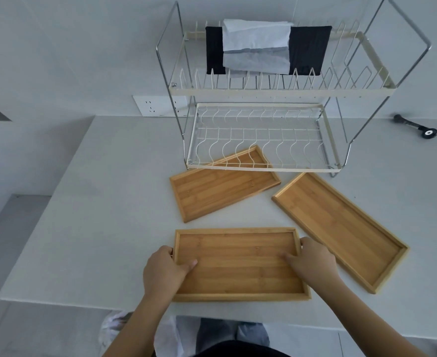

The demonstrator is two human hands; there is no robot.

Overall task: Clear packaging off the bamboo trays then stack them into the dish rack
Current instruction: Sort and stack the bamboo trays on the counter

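Three bare bamboo trays lie on the white table. The nearest tray (240, 264) sits square to me; my left hand (164, 273) grips its left edge and my right hand (312, 261) grips its right edge, thumbs inside the rim. A second tray (222, 189) lies angled behind it, its far end tucked under the lower shelf of the two-tier wire dish rack (263, 167). The third tray (341, 228) lies diagonally at the right. No wrapping shows on any tray.
The rack's upper shelf holds a black cloth (308, 50) and folded white paper (256, 47). A small black tool (418, 126) lies at the far right. A wall socket (158, 105) sits behind the rack. Crumpled plastic (114, 328) lies on the floor below the table edge.
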